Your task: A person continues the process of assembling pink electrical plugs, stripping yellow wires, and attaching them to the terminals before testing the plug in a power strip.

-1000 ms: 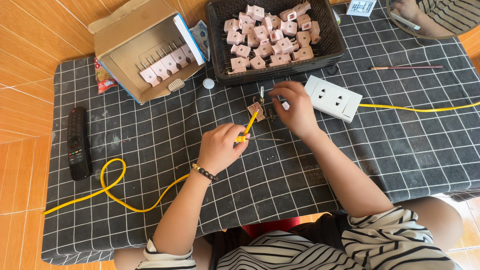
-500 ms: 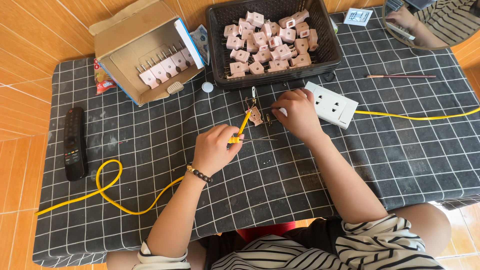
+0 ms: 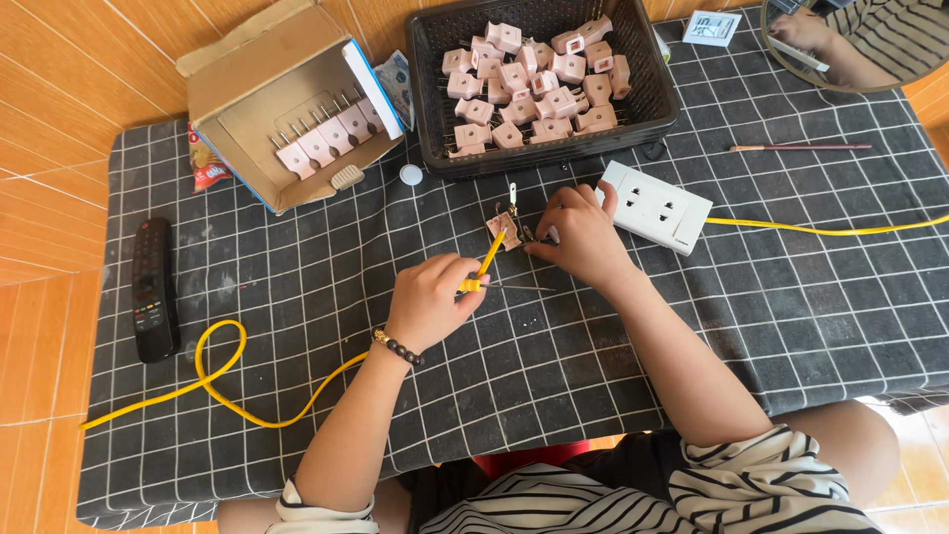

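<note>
Seen from above, a person works at a bench [image 3: 297,396] covered by a dark checked cloth. The left hand [image 3: 430,297] is closed around a small yellow screwdriver [image 3: 486,259], its tip on a pink plug part [image 3: 502,229] lying near the middle of the cloth. The right hand [image 3: 583,237] pinches that part to steady it.

The work would go best with the tip seated squarely and the part pressed flat.

A black basket [image 3: 435,119] of pink plugs and a white socket strip [image 3: 657,206] crowd the far side. Open cloth lies nearer the person, well inside the bench edges.
</note>
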